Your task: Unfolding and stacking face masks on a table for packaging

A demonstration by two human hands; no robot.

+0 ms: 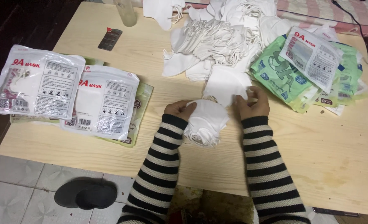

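Masks, I judge, handle soft, light and floppy: my left hand (179,109) grips the white mask stack (205,122) by its edge, right hand (252,103) pinches one folded mask (225,83).

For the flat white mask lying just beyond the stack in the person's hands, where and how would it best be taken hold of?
Probably by its near right corner, coming from the right: the white mask lies flat on the table, and the right hand already has its fingers at that edge. The left hand holds the stack of masks, covering the near left edge.
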